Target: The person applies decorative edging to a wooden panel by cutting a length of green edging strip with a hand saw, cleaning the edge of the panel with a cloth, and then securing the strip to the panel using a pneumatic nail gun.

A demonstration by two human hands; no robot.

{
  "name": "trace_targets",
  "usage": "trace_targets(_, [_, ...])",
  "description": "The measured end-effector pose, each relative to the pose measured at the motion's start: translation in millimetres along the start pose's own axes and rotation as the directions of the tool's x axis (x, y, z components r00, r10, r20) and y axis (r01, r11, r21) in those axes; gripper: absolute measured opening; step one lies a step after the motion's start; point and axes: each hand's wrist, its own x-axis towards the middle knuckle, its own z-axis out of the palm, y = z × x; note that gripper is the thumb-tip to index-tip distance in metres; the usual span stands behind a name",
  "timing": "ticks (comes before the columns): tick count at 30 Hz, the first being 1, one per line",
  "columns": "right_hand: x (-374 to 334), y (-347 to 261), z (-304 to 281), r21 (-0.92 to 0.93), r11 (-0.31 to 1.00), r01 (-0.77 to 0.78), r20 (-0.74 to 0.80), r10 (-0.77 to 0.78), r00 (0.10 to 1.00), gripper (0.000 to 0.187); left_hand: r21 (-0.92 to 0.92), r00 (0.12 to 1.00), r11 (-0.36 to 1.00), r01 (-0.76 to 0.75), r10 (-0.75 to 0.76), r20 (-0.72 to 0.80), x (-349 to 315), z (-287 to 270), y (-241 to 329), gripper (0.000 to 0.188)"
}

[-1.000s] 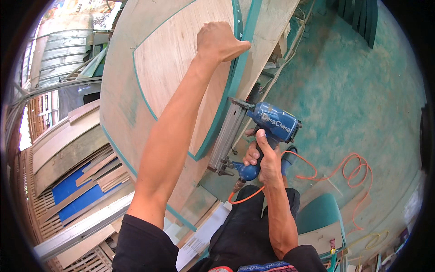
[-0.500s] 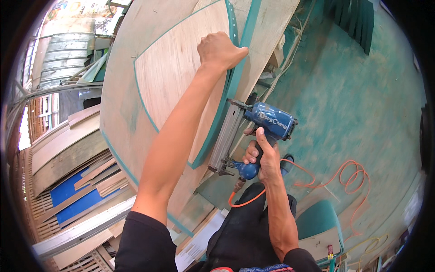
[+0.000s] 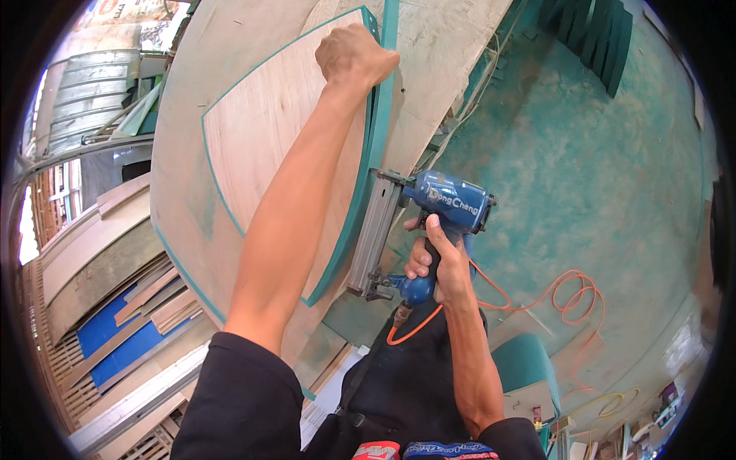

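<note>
My right hand is wrapped round the grip of a blue nail gun, its long grey magazine beside the panel. The gun's nose meets or nearly meets the outer side of a teal strip; exact contact is unclear. This strip runs along the curved edge of a pale wooden panel with teal borders. Near the panel's far corner my left hand is closed over the edge, thumb across the strip. Beyond that hand, the strip's far end stands slightly apart from the panel. The left fingertips are hidden.
The panel lies on a large wooden worktop. An orange air hose runs from the gun and coils over the teal-stained floor. A teal chair stands near right. Boards are stacked at left; dark teal slats stand far right.
The whole view has shifted, so panel, worktop and both hands sit further left. The strip's far end looks somewhat closer to the panel. Both hands keep their holds.
</note>
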Motion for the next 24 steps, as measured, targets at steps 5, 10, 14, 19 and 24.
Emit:
trace_targets(5, [-4, -9, -1, -0.008, 0.999, -0.047, -0.033, 0.047, 0.998, 0.043, -0.026, 0.999, 0.999, -0.033, 0.033, 0.008, -5, 2, 1, 0.021])
trace_targets(10, [-1, -4, -5, -0.093, 0.995, -0.045, -0.044, 0.041, 0.998, 0.046, -0.016, 0.999, 1.000, -0.020, 0.020, 0.029, -6, 16, -2, 0.021])
trace_targets(14, [0, -1, -12, 0.024, 0.997, -0.080, -0.058, 0.081, 0.995, 0.041, 0.017, 0.998, 0.998, -0.059, 0.059, -0.033, -3, 27, -1, 0.023])
trace_targets(19, [5, -2, -13, 0.009, 0.995, -0.097, -0.059, 0.097, 0.994, 0.042, -0.019, 0.998, 0.998, -0.053, 0.052, -0.040, -2, 38, -8, 0.028])
trace_targets(24, [5, -2, -12, 0.020, 0.995, -0.100, -0.060, 0.101, 0.993, 0.039, -0.016, 0.996, 0.998, -0.056, 0.054, -0.075, -2, 42, -10, 0.030])
